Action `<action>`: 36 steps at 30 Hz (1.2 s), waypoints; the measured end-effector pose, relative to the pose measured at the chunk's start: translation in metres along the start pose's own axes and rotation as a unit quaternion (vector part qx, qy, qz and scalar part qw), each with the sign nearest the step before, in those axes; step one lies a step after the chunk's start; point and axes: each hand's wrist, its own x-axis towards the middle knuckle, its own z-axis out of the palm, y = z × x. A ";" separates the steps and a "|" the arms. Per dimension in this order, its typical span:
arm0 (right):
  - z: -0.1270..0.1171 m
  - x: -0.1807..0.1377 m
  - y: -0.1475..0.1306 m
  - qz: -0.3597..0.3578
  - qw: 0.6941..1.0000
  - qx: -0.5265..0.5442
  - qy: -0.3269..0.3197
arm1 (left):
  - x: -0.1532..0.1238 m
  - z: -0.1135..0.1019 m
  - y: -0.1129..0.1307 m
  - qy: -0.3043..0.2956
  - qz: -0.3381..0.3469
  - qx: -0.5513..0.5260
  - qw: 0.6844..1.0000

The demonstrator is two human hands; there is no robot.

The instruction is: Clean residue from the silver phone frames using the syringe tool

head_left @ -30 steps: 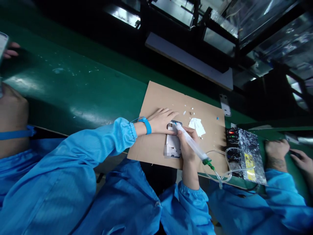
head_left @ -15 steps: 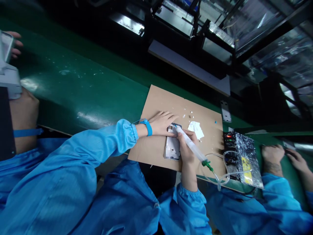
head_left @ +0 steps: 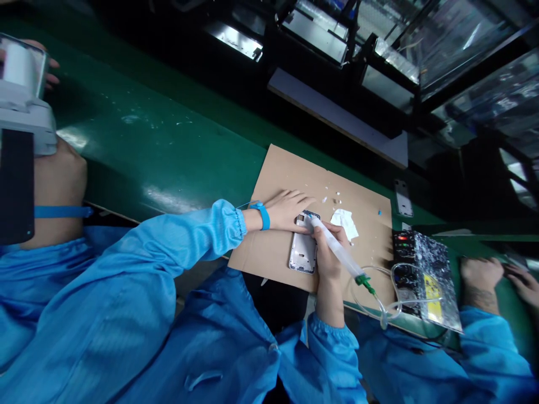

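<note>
A silver phone frame (head_left: 303, 251) lies on a brown cardboard sheet (head_left: 269, 247) on the green bench. My left hand (head_left: 288, 209) rests flat, fingers stretched out, on the cardboard and against the frame's upper left corner. My right hand (head_left: 327, 249) is closed round a clear syringe dispenser (head_left: 337, 251), with its tip at the frame's top edge. A green fitting and a clear tube (head_left: 381, 306) run from the syringe's rear end.
A crumpled white wipe (head_left: 345, 221) and small white scraps lie on the cardboard. A control box under plastic (head_left: 425, 272) sits at the right. Co-workers' hands are at the far right (head_left: 480, 275) and the left (head_left: 54, 179), by a white device (head_left: 21, 106).
My hands and the syringe hold nearly the same pose over the frame. The view has shifted slightly, showing more of the left co-worker's hand and white device.
</note>
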 end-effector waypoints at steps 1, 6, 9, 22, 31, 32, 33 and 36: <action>0.000 0.000 0.000 0.001 1.000 -0.002 -0.002 | 0.000 0.000 0.000 0.000 -0.001 0.000 1.000; -0.002 0.000 -0.001 0.000 1.000 -0.023 -0.003 | -0.001 -0.001 0.000 -0.004 0.003 -0.007 1.000; -0.001 0.000 -0.006 0.001 1.000 -0.017 -0.008 | -0.001 -0.001 0.000 -0.004 0.003 -0.010 1.000; -0.001 0.000 -0.016 0.021 0.999 -0.017 -0.020 | -0.001 0.000 -0.001 -0.007 -0.003 -0.004 1.000; 0.001 0.000 -0.012 0.002 1.000 -0.013 -0.004 | -0.001 0.000 -0.001 -0.004 -0.002 -0.004 1.000; 0.001 0.000 -0.011 -0.001 1.000 -0.009 -0.002 | -0.001 0.000 -0.001 -0.004 -0.002 -0.004 1.000; 0.001 0.000 -0.009 -0.003 1.000 -0.006 0.000 | -0.001 0.000 -0.001 -0.002 -0.002 -0.004 1.000; -0.001 0.000 -0.008 -0.001 1.000 -0.008 0.005 | -0.001 0.001 -0.002 0.001 0.002 -0.007 1.000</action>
